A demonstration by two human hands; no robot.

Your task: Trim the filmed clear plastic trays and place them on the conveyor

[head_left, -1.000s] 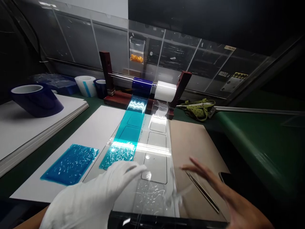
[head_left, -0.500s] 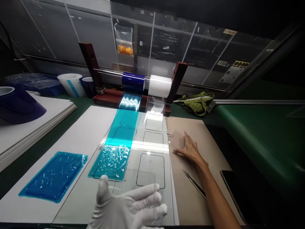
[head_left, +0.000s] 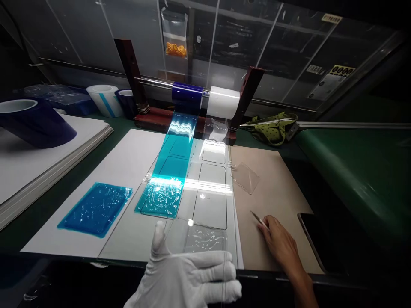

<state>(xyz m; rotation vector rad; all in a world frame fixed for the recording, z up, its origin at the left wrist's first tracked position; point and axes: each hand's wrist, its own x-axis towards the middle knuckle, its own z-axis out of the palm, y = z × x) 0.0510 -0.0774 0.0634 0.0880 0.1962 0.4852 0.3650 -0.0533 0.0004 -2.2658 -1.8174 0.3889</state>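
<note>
- The clear panel [head_left: 205, 239] is at the near edge of the tabletop [head_left: 122, 125], over the gloved left hand [head_left: 192, 269]; its straight right edge crosses the fingers.
- It looks thin, light and stiff, probably smooth enough to slip and easy to scratch or smudge, so edges and corners seem the best hold, with gloved fingers kept off the face.
- The left hand seems to grasp the panel from underneath, palm up, thumb raised on the left and fingers extended on the right; exact contact is hard to see through it.
- The bare right hand [head_left: 278, 237] pinches a slim pointed tool [head_left: 258, 220] over the brown board [head_left: 272, 171]. The tool looks light and rigid; the rear shaft is the sensible grip, well away from the tip.
- Farther up that board lies a small clear piece [head_left: 246, 177], likely as light and slick; its rim offers the cleanest hold.
- Beyond the panel, the outlined glass sheet [head_left: 210, 207] lies under the blue film [head_left: 175, 169] and clear film [head_left: 216, 130], both likely soft, clingy and best taken by a corner.
- These films run down from the blue roll [head_left: 188, 96] and white roll [head_left: 224, 102] on the wooden stand [head_left: 154, 119].
- Left of the glass, a blue film-covered piece [head_left: 96, 209] rests on white paper [head_left: 128, 149].
</note>
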